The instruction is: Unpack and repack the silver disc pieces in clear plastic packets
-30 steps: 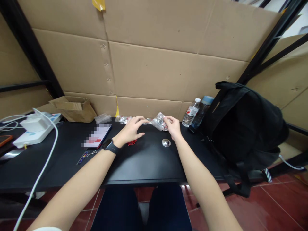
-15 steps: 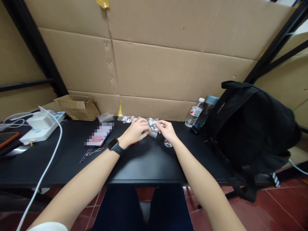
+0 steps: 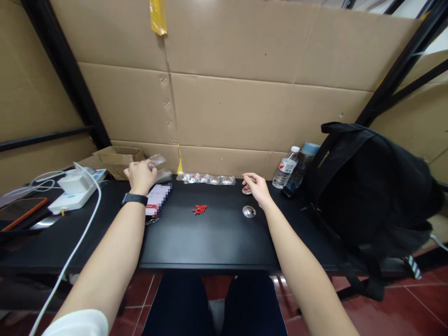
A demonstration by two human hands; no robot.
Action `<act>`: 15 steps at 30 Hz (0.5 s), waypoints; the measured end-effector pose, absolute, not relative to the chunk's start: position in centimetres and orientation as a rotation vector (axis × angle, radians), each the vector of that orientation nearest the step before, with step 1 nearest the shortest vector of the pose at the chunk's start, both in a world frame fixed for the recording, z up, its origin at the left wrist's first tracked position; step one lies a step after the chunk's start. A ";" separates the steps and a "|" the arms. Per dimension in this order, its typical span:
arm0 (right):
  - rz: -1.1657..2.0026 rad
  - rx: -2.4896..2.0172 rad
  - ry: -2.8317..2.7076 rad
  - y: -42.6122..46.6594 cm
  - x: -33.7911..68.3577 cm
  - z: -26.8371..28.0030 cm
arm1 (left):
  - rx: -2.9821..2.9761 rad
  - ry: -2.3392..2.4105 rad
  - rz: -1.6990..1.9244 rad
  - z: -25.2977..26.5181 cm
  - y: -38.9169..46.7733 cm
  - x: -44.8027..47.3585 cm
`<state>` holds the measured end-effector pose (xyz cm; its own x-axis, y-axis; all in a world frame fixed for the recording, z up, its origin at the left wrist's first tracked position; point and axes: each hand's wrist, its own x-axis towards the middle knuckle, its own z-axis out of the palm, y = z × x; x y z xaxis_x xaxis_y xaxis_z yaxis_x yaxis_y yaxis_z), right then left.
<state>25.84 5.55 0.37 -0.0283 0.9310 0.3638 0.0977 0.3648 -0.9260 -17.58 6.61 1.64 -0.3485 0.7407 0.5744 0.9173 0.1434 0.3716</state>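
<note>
My left hand [image 3: 140,176] is raised at the left, closed, with a clear plastic wrapper [image 3: 157,160] sticking out of its fingers. Further right, my right hand [image 3: 258,189] curls over a shiny metal disc [image 3: 246,190], its fingertips at the disc's edge; the thumb is mostly hidden. A second shiny disc [image 3: 249,212] lies on the black table just in front. Along the back edge runs a row of several wrapped shiny discs [image 3: 206,178] in clear plastic. A small heap of red pieces [image 3: 199,209] sits in the middle of the table.
At the left are a phone [image 3: 157,198], a paper bag [image 3: 117,158] and a white power strip [image 3: 77,191] with a trailing cable. A water bottle [image 3: 285,168], a darker bottle [image 3: 303,161] and a black backpack [image 3: 371,186] stand right. Cardboard [image 3: 227,112] walls the back.
My hands have parted. The left moved left with a clear wrapper, and the right moved slightly right with a bare disc now visible. The red pieces and wrapped row are uncovered.
</note>
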 end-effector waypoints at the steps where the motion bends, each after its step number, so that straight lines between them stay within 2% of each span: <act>1: 0.872 -0.999 -1.446 5.6 26.1 0.4 | -1.630 -2.211 -0.956 0.9 7.1 -18.1; 8: 0.757 -1.076 -1.493 6.6 28.2 0.2 | -1.786 -2.402 -0.731 -1.5 9.0 -18.5; 15: 0.259 -1.500 -1.934 8.0 30.6 -2.2 | -1.838 -2.531 -0.634 -1.4 9.4 -18.4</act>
